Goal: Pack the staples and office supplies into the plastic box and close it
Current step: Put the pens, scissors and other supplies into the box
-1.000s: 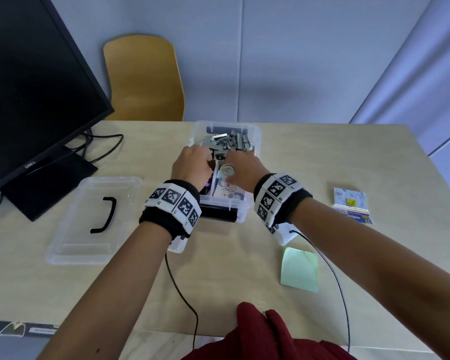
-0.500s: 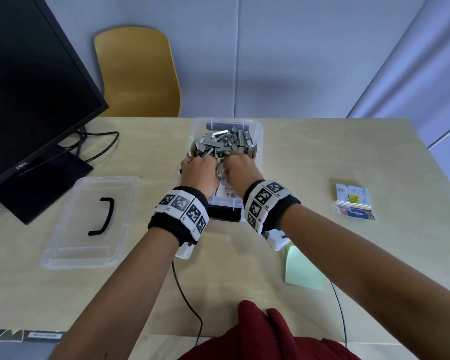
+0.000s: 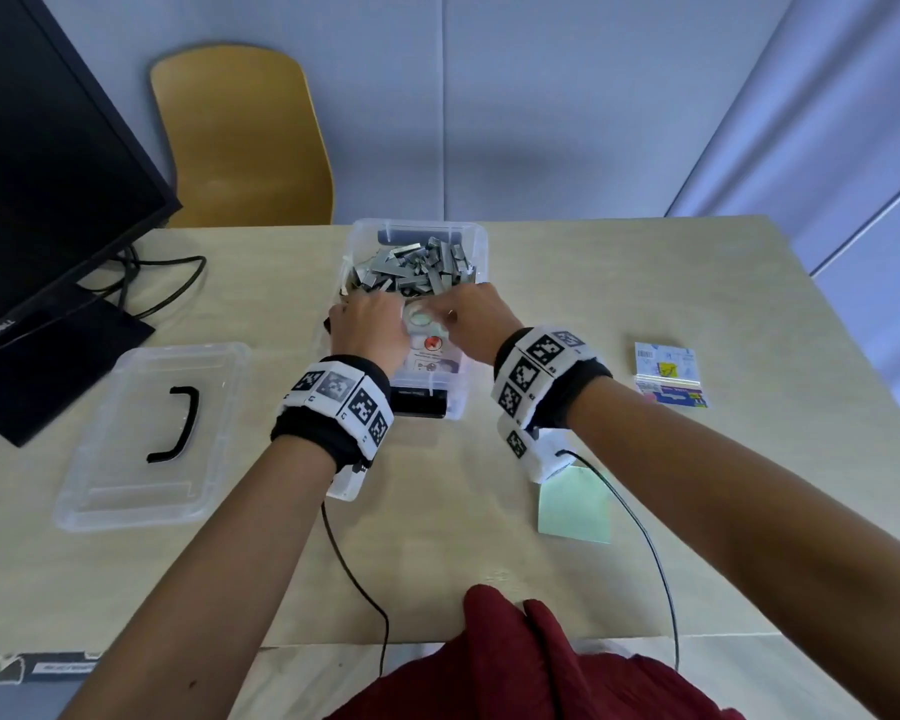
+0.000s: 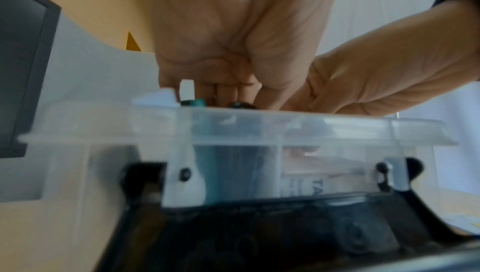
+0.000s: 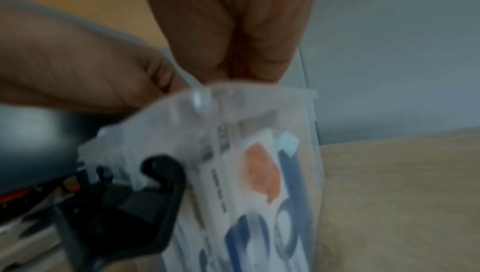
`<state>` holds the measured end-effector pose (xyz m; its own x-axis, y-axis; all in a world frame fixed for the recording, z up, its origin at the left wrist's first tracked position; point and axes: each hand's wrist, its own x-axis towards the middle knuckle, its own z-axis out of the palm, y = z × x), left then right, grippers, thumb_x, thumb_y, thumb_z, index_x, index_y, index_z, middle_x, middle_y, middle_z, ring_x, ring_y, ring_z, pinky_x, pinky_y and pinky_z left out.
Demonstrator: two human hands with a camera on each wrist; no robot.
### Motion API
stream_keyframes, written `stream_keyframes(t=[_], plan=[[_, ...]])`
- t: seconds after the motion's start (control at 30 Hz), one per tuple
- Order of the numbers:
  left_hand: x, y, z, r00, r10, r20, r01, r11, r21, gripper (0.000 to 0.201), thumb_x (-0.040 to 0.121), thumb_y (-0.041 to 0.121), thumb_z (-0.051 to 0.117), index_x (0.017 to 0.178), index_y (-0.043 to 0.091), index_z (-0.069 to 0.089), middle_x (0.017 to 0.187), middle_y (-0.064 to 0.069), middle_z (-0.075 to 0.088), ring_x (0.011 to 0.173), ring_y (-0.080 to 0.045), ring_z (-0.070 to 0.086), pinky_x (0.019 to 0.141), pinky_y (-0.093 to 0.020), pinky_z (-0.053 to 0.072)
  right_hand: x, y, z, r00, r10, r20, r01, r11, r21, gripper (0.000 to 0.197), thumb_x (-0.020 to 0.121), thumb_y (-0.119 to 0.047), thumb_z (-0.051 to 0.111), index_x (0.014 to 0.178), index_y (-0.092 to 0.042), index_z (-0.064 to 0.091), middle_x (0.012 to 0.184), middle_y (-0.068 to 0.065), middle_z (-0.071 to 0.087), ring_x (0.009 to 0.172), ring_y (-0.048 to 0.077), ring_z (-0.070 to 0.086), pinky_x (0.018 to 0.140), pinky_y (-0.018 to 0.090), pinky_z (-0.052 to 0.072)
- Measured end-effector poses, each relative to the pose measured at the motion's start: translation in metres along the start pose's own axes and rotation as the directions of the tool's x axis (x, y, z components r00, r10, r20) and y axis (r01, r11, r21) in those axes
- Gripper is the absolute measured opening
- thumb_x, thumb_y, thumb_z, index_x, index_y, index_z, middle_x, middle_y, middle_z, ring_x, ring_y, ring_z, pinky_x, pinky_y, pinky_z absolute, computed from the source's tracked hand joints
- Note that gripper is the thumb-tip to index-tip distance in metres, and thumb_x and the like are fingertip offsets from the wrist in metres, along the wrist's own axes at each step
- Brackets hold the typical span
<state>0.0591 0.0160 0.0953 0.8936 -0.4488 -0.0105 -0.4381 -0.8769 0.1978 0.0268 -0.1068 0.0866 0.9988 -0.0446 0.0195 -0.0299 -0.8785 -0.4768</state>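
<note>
The clear plastic box (image 3: pixel 476 241) stands mid-table, its far half heaped with grey staple strips (image 3: pixel 411 270). Both hands reach into the near half. My left hand (image 3: pixel 370 330) curls its fingers down among the supplies; what they hold is hidden behind the rim (image 4: pixel 311 128). My right hand (image 3: pixel 476 324) stretches fairly straight fingers toward the left one, touching the contents. A round white item (image 3: pixel 419 318) lies between the hands, above a printed packet (image 3: pixel 430 356). The loose lid (image 3: pixel 100 491) with its black handle lies to the left.
A black monitor (image 3: pixel 48 174) with cables stands at the far left, with a yellow chair (image 3: pixel 240 142) behind the table. A green sticky-note pad (image 3: pixel 575 504) lies near my right wrist. A small printed packet (image 3: pixel 668 374) lies further right. The box's black latch (image 3: pixel 418 402) faces me.
The hands were pressed together over the box's near half; they have parted slightly, uncovering the round white item. The view has shifted a little closer.
</note>
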Motion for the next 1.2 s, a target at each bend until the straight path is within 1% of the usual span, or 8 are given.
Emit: stream_keyframes(t=[0.13, 0.27, 0.37, 0.5, 0.63, 0.77, 1.0, 1.2], plan=[[-0.006, 0.038, -0.001, 0.990, 0.079, -0.117, -0.095, 0.986, -0.138, 0.025, 0.093, 0.005, 0.044, 0.112, 0.003, 0.059, 0.120, -0.014, 0.054, 0.116, -0.029, 0.046, 0.091, -0.036, 0.038, -0.023, 0.027, -0.026, 0.987, 0.067, -0.147, -0.046, 0.989, 0.141, 0.041, 0.077, 0.015, 0.037, 0.100, 0.002, 0.069, 0.094, 0.019, 0.069, 0.089, 0.033, 0.061, 0.088, 0.030, 0.043], [-0.021, 0.088, 0.011, 0.975, 0.187, -0.122, -0.217, 0.919, -0.330, 0.019, 0.092, 0.004, 0.040, 0.103, 0.003, 0.056, 0.108, -0.013, 0.055, 0.099, -0.028, 0.054, 0.080, -0.036, 0.041, -0.052, 0.073, -0.045, 0.948, 0.257, -0.185, -0.211, 0.948, 0.238, 0.040, 0.078, 0.014, 0.037, 0.096, 0.001, 0.070, 0.092, 0.018, 0.069, 0.090, 0.032, 0.063, 0.088, 0.029, 0.045], [-0.032, 0.115, 0.033, 0.946, 0.310, 0.093, -0.271, 0.915, -0.300, 0.016, 0.090, 0.007, 0.043, 0.102, 0.004, 0.053, 0.105, -0.012, 0.055, 0.097, -0.030, 0.054, 0.080, -0.038, 0.044, -0.075, 0.114, -0.047, 0.913, 0.381, -0.147, -0.346, 0.913, 0.217, 0.035, 0.080, 0.009, 0.040, 0.097, 0.001, 0.069, 0.097, 0.017, 0.069, 0.096, 0.031, 0.062, 0.095, 0.032, 0.044], [-0.046, 0.139, 0.069, 0.772, 0.415, 0.482, -0.398, 0.906, -0.144, 0.044, 0.084, 0.025, 0.062, 0.121, 0.008, 0.044, 0.123, -0.008, 0.045, 0.114, -0.026, 0.046, 0.091, -0.034, 0.041, -0.102, 0.175, -0.037, 0.840, 0.542, -0.033, -0.537, 0.838, 0.099, 0.033, 0.081, 0.004, 0.045, 0.099, -0.009, 0.070, 0.108, 0.013, 0.068, 0.101, 0.026, 0.063, 0.086, 0.021, 0.044], [-0.056, 0.148, 0.109, 0.669, 0.381, 0.638, -0.491, 0.871, -0.006, 0.072, 0.073, 0.036, 0.075, 0.127, 0.009, 0.036, 0.130, -0.009, 0.034, 0.122, -0.027, 0.036, 0.095, -0.038, 0.036, -0.123, 0.209, -0.027, 0.817, 0.570, 0.089, -0.561, 0.821, -0.108, 0.031, 0.084, -0.015, 0.062, 0.114, -0.007, 0.062, 0.121, 0.014, 0.060, 0.114, 0.029, 0.052, 0.091, 0.031, 0.041], [-0.057, 0.143, 0.128, 0.725, 0.331, 0.604, -0.432, 0.901, 0.025, 0.071, 0.070, 0.036, 0.078, 0.123, 0.011, 0.037, 0.128, -0.008, 0.031, 0.119, -0.026, 0.034, 0.090, -0.038, 0.038, -0.131, 0.221, -0.016, 0.833, 0.536, 0.139, -0.498, 0.835, -0.234, 0.044, 0.082, -0.020, 0.063, 0.123, -0.011, 0.052, 0.125, 0.012, 0.048, 0.117, 0.031, 0.045, 0.095, 0.038, 0.041], [-0.040, 0.131, 0.133, 0.873, 0.047, 0.485, -0.043, 0.999, -0.020, 0.061, 0.079, 0.037, 0.070, 0.123, 0.009, 0.039, 0.128, -0.008, 0.033, 0.121, -0.026, 0.037, 0.093, -0.039, 0.040, -0.128, 0.223, -0.007, 0.881, 0.470, 0.052, -0.425, 0.835, -0.350, 0.024, 0.091, -0.011, 0.048, 0.113, -0.004, 0.056, 0.125, 0.012, 0.048, 0.119, 0.031, 0.042, 0.095, 0.042, 0.039], [-0.031, 0.130, 0.138, 0.863, -0.141, 0.486, 0.216, 0.971, -0.102, 0.050, 0.085, 0.030, 0.064, 0.123, 0.005, 0.042, 0.130, -0.012, 0.034, 0.123, -0.029, 0.037, 0.096, -0.039, 0.040, -0.135, 0.229, -0.006, 0.870, 0.484, 0.094, -0.450, 0.858, -0.250, 0.047, 0.075, -0.028, 0.066, 0.116, -0.014, 0.048, 0.145, 0.002, 0.022, 0.133, 0.031, 0.019, 0.103, 0.049, 0.032]])
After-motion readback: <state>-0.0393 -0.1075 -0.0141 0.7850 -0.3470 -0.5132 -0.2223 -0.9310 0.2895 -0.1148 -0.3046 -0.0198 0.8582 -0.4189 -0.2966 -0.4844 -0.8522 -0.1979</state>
